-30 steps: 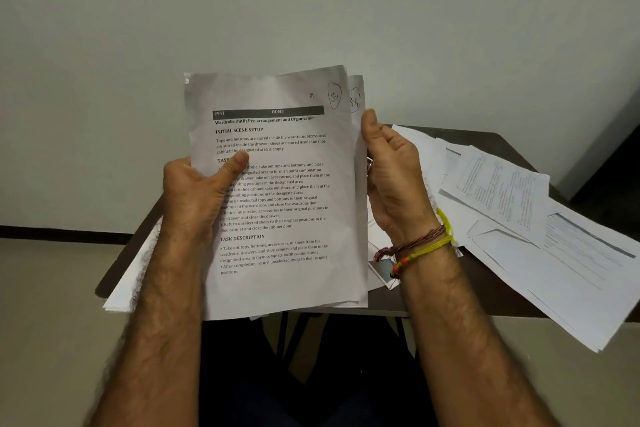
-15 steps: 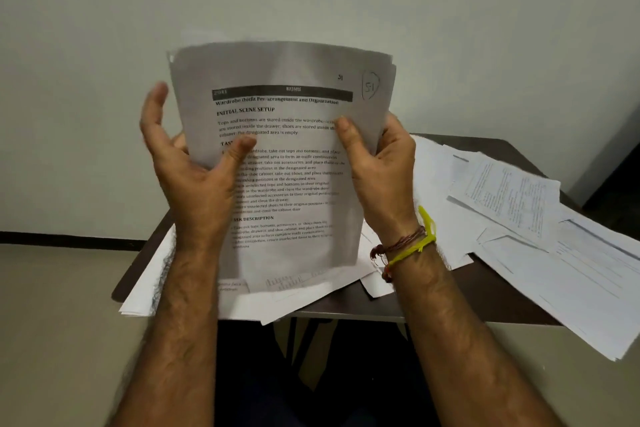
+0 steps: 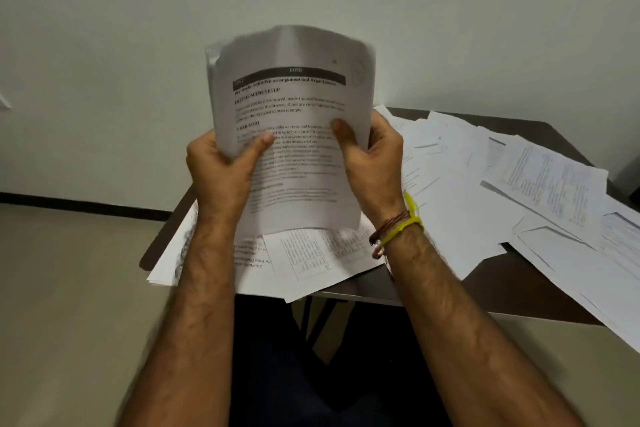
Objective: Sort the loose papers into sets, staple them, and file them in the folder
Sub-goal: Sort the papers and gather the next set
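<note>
Upright, bowed paper set point(image 3: 294, 121) in both hands, left hand point(image 3: 221, 170), right hand point(image 3: 372, 163).

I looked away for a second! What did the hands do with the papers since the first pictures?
The left hand, which had opened its fingers for a moment, now grips the bundle of papers again. The right hand went from touching the edge to pinching it with the thumb in front. The bundle now bows at the top. The loose sheets stayed spread on the table.
</note>
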